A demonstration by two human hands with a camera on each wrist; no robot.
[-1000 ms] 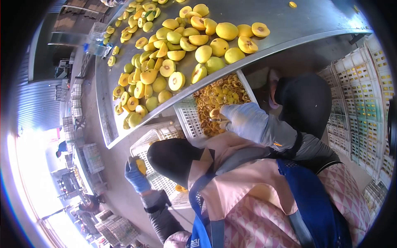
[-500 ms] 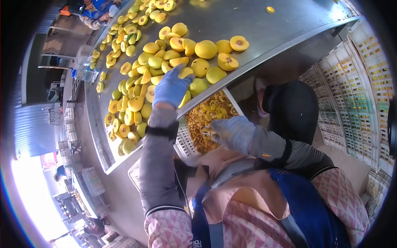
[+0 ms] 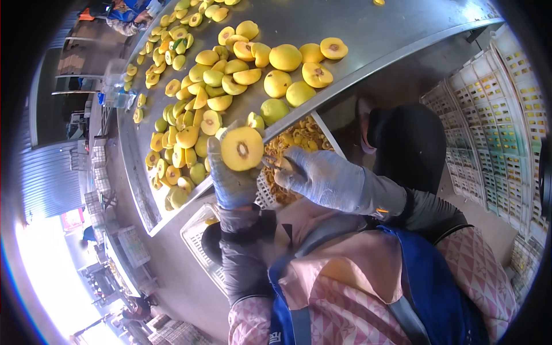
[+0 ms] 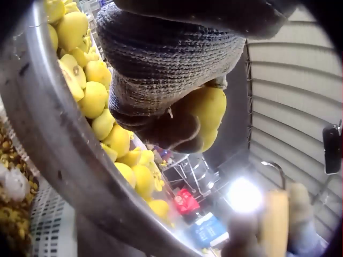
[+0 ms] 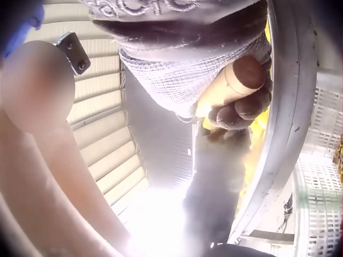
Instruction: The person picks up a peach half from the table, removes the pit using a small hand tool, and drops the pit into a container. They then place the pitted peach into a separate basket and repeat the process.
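My left hand (image 3: 229, 179), in a blue glove, grips a yellow peach half (image 3: 242, 148) just off the table edge, its cut face and pit turned up toward me. In the left wrist view the gloved fingers (image 4: 161, 115) curl round the same fruit (image 4: 208, 113). My right hand (image 3: 313, 175), in a grey knit glove, sits right beside the fruit and grips a wooden-handled tool (image 5: 231, 84). The tool's working end is hidden. Both hands hover over a white crate (image 3: 260, 192) of pits and scraps.
A steel table (image 3: 356, 34) carries many yellow peach halves and whole fruit (image 3: 218, 92). Stacked white crates (image 3: 500, 132) stand at the right. Another white crate (image 3: 198, 236) sits low on the left. Another person (image 3: 123, 10) works at the far top left.
My left hand rose from the low crate, reached onto the table, then drew back with a peach half. My right hand lifted slightly from the scrap crate toward it.
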